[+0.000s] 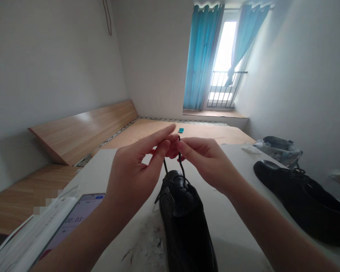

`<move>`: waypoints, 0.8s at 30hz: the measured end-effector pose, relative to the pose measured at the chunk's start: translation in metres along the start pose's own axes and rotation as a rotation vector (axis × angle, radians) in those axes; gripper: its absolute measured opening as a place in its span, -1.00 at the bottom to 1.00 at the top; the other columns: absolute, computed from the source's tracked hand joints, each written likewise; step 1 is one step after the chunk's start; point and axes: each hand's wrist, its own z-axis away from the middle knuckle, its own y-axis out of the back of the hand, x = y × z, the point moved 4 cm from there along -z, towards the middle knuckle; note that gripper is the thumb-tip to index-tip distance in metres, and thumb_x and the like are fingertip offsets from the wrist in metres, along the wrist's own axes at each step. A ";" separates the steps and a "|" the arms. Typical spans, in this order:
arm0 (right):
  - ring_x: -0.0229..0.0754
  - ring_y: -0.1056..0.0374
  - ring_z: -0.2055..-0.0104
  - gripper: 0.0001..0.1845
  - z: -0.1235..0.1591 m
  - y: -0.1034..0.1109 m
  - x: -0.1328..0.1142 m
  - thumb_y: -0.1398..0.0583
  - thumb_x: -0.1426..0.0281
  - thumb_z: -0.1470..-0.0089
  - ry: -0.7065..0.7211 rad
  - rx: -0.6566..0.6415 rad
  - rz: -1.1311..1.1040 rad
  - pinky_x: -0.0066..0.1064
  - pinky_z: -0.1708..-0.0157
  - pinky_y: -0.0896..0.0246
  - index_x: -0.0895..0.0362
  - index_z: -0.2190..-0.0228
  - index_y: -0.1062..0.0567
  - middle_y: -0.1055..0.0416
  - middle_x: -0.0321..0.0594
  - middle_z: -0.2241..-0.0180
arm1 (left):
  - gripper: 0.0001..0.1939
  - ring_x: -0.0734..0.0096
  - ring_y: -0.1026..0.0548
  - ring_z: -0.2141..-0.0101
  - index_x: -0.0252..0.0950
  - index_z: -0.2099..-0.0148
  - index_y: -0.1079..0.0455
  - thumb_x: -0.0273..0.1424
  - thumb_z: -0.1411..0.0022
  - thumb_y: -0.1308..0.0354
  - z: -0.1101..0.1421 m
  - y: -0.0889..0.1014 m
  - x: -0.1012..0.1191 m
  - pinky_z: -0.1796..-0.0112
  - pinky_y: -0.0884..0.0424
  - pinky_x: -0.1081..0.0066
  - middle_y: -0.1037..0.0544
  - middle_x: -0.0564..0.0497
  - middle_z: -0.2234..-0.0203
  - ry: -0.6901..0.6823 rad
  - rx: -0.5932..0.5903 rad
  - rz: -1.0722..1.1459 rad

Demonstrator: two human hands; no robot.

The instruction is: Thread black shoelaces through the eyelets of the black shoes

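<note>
My left hand (132, 177) and right hand (206, 160) each pinch closed on a strand of lace (181, 160), held up above the black shoe (181, 211).

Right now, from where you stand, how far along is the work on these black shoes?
The black leather shoe at right looks done, its lace gathered on top in what seems a tie. In hand: the left hand and right hand pinch the thin black lace rising from the black leather shoe in front. Left: that shoe shows no finished knot yet.
</note>
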 end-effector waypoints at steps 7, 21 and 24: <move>-0.28 -0.37 0.35 -0.79 0.004 -0.011 -0.004 -0.16 0.39 -0.15 0.077 0.052 -0.008 -0.44 0.31 -0.31 0.15 0.38 -0.59 -0.48 -0.30 0.47 | -0.77 0.33 -0.55 0.20 -0.13 0.06 -0.49 -0.34 -0.22 -0.19 -0.001 0.001 -0.001 0.18 -0.48 0.41 -0.61 0.11 0.20 0.099 -0.011 0.074; -0.20 -0.43 0.33 -0.52 0.003 -0.019 0.013 -0.13 0.02 -0.11 -0.037 -0.302 -0.382 -0.39 0.34 -0.30 0.20 0.42 -0.51 -0.48 -0.21 0.49 | -0.84 0.66 -0.38 0.51 -0.06 0.17 -0.56 -0.29 -0.25 -0.16 -0.001 -0.010 -0.006 0.52 -0.33 0.60 -0.53 0.09 0.06 0.313 -0.360 0.618; -0.27 -0.35 0.40 -0.54 0.008 -0.023 0.010 -0.03 0.06 -0.21 -0.072 -0.411 -0.438 -0.41 0.36 -0.24 0.18 0.41 -0.45 -0.39 -0.26 0.52 | -0.85 0.68 -0.37 0.59 -0.11 0.22 -0.56 -0.34 -0.26 -0.15 0.000 -0.009 -0.005 0.53 -0.36 0.55 -0.55 0.11 0.16 0.288 -0.308 0.639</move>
